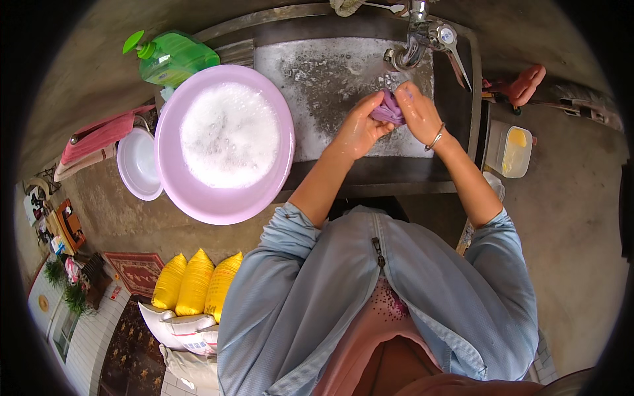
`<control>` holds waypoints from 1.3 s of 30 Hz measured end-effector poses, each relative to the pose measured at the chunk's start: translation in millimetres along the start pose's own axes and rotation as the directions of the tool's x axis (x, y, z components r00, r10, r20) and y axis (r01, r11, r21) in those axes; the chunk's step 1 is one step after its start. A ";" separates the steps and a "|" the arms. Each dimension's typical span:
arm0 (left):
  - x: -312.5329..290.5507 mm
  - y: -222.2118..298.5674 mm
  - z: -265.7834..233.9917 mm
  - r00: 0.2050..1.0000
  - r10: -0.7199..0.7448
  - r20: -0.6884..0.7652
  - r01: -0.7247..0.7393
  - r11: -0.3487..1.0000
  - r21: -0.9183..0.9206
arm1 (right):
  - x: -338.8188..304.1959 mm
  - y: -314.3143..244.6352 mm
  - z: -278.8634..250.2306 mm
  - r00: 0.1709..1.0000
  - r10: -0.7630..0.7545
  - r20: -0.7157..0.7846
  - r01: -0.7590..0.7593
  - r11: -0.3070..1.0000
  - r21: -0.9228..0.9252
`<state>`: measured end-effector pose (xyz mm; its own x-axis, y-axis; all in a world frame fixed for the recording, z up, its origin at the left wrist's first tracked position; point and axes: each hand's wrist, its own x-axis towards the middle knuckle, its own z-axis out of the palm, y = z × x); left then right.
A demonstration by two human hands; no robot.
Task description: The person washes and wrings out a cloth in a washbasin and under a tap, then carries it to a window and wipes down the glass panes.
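A small bunched purple cloth (388,109) is squeezed between my two hands, over the right part of a sink (317,142) whose floor is covered in white suds. My left hand (358,127) grips the cloth from the left, its fingers curled. From the right, my right hand (421,113) closes over it, and a silver bracelet (435,137) circles that wrist. Just above the cloth hangs the metal faucet (411,53); whether water is running I cannot tell. Some of the cloth is hidden by my fingers.
A large lilac basin (277,125) full of foam rests over the sink's left side. Behind it stands a green pump bottle (178,58). A smaller white basin (135,165) is at its left. A container with yellow contents (515,152) sits right of the sink. Yellow sacks (196,284) stand behind me.
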<state>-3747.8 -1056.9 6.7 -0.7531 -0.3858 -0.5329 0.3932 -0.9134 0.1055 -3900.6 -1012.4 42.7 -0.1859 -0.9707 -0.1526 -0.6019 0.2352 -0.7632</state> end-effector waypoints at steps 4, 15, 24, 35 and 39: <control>-15.3 16.9 -10.3 0.990 0.022 0.136 -0.054 0.969 0.241 | 9.3 -5.6 -11.9 0.997 -0.019 -0.068 0.006 0.982 -0.189; -33.7 57.3 1.1 0.520 0.386 0.762 -0.451 -0.634 0.629 | 25.6 15.7 -36.0 0.950 0.313 -0.020 -0.260 0.822 0.506; 11.8 59.7 -0.7 0.800 0.513 0.312 -0.149 -0.334 0.931 | -12.6 26.5 -37.2 0.879 0.468 0.090 -0.405 0.632 0.661; 12.2 72.7 38.9 0.779 0.513 0.361 -0.133 -0.428 0.894 | -19.4 -107.0 -88.4 0.906 -0.148 -0.396 0.196 0.977 0.085; 1.8 77.9 37.5 0.754 0.533 0.384 -0.094 -0.490 0.866 | -5.2 -126.5 -85.2 0.783 -0.503 -0.365 0.288 0.814 -0.504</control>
<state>-3738.3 -1133.6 45.5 -0.5605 -0.8279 -0.0232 -0.5786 0.3714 0.7261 -3889.6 -1032.9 193.6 -0.1262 -0.8605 0.4936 -0.9351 -0.0629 -0.3487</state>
